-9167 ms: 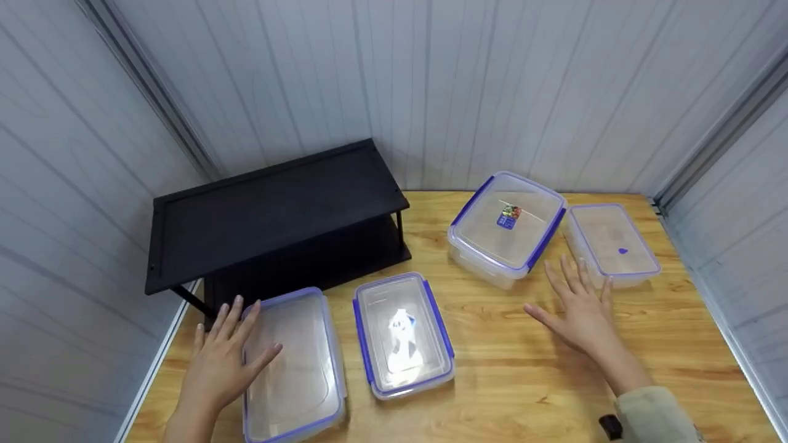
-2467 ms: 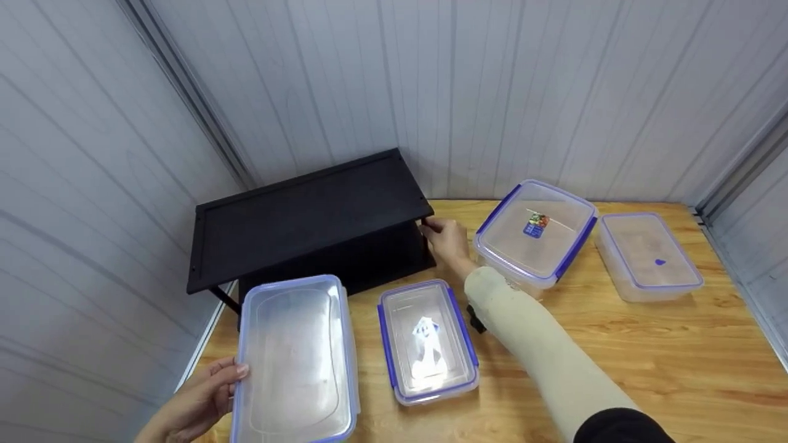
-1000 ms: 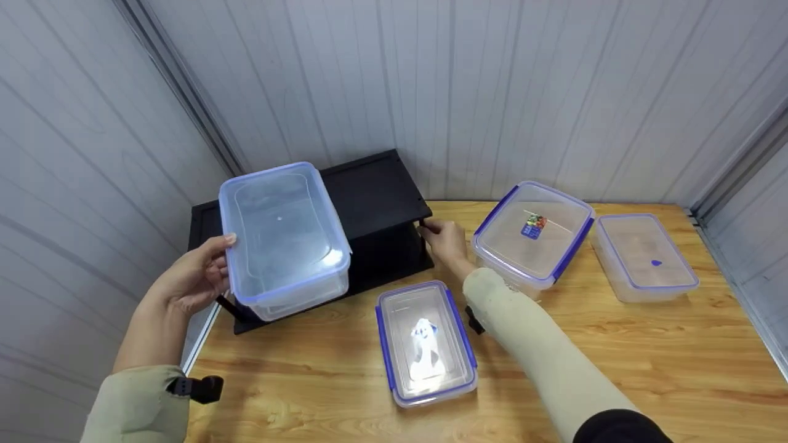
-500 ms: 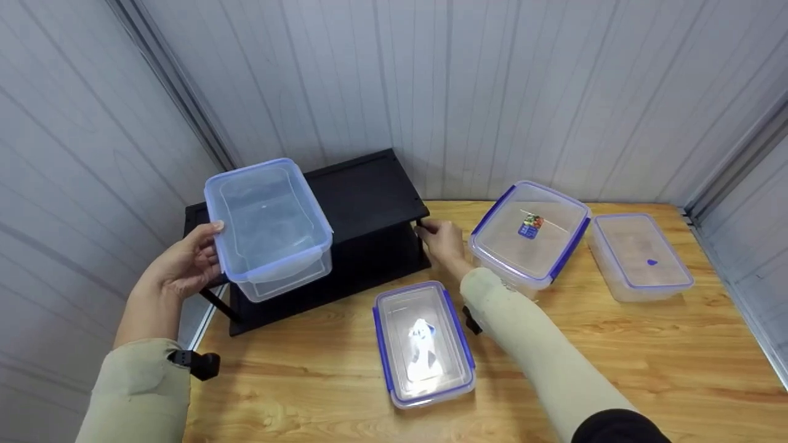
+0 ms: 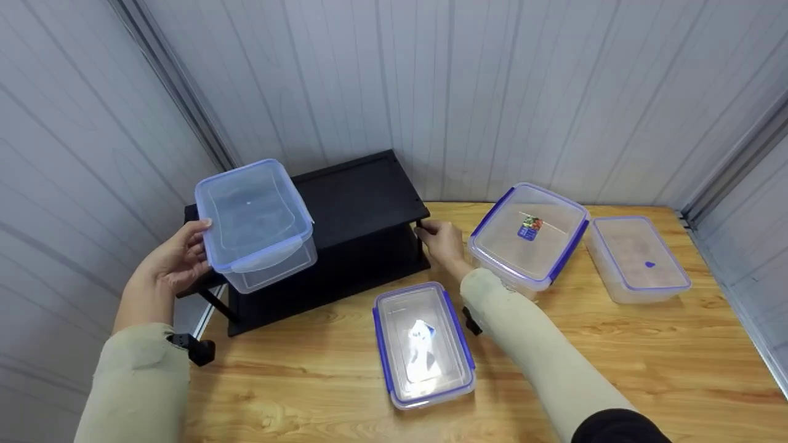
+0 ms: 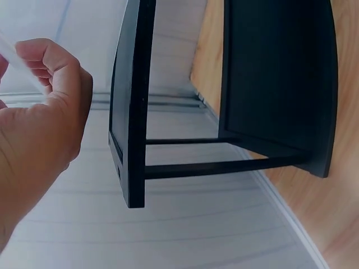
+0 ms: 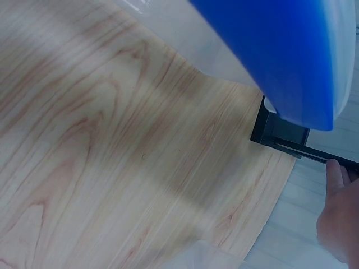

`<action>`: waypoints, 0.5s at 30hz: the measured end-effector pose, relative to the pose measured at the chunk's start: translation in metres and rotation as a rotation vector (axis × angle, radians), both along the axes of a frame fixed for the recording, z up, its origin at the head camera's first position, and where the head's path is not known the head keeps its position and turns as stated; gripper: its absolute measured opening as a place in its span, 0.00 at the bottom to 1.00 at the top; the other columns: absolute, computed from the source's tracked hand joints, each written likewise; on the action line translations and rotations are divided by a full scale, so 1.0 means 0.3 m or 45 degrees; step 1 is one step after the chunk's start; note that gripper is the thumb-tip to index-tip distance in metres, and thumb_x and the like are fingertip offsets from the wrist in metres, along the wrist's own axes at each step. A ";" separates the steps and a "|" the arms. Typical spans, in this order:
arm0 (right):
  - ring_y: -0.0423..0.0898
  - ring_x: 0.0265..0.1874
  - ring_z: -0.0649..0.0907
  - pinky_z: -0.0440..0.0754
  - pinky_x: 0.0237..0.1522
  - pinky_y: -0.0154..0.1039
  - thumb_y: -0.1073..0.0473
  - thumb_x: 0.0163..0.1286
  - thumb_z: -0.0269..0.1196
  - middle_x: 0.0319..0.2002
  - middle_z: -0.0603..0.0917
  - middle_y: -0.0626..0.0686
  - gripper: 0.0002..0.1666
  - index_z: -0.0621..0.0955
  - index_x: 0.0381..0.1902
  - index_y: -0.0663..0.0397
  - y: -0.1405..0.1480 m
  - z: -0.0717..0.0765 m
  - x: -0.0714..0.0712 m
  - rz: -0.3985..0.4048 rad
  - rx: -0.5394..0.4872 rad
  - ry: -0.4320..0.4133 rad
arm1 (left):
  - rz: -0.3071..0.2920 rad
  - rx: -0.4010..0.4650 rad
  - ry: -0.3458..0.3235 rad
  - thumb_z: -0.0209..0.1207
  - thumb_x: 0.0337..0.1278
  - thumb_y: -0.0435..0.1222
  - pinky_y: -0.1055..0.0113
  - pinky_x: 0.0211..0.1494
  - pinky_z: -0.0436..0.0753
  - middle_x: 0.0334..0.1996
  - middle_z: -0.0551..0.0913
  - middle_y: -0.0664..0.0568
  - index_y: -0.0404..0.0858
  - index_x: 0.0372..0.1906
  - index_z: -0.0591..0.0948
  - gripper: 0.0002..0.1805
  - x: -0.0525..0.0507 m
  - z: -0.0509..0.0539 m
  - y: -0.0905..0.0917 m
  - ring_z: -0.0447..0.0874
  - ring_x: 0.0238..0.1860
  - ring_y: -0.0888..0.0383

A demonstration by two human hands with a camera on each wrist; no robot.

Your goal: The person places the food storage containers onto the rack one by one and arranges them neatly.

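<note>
My left hand grips the left edge of a clear food container with a pale blue rim round its lid. The container is over the left part of a black two-tier rack; whether it touches the top cannot be told. In the left wrist view, the curled fingers of my left hand pinch a translucent edge above the rack's upper board. My right hand holds the rack's front right post, its fingertips partly hidden. The right wrist view shows my right hand on that thin black post.
A flat container with blue clips lies on the wooden table in front of the rack. Farther right stand a larger labelled container and a smaller one with a blue mark. Walls enclose the back and sides.
My left hand has taken the container from the table, raised it over the rack and lately shifted it left. My right hand moved from the right-hand containers to the rack's post and stays there.
</note>
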State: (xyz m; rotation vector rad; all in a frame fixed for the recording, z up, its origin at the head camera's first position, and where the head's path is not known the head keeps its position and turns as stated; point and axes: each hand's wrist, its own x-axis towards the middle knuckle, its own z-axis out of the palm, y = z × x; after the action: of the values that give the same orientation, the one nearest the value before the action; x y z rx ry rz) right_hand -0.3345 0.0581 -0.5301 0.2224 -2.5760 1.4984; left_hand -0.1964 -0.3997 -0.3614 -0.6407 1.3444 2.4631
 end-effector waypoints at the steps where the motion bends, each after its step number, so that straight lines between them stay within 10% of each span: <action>1: 0.54 0.48 0.91 0.87 0.55 0.52 0.59 0.74 0.71 0.45 0.93 0.56 0.11 0.92 0.49 0.60 0.000 -0.001 -0.001 0.003 0.001 0.005 | 0.005 -0.007 -0.006 0.67 0.73 0.36 0.59 0.54 0.91 0.44 0.87 0.50 0.43 0.61 0.67 0.23 -0.001 -0.001 -0.005 0.89 0.46 0.55; 15: 0.54 0.48 0.91 0.87 0.55 0.51 0.60 0.73 0.71 0.44 0.93 0.55 0.09 0.93 0.45 0.57 -0.002 0.000 -0.003 -0.012 0.004 0.007 | -0.005 -0.038 -0.098 0.68 0.72 0.38 0.61 0.52 0.91 0.40 0.88 0.51 0.40 0.43 0.83 0.07 -0.014 0.022 -0.072 0.89 0.43 0.55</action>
State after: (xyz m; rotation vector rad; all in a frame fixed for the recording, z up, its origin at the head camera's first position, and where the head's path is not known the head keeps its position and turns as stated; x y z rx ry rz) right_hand -0.3355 0.0574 -0.5303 0.2141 -2.5717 1.4889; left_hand -0.2004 -0.4213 -0.3547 -0.7307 1.3546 2.3935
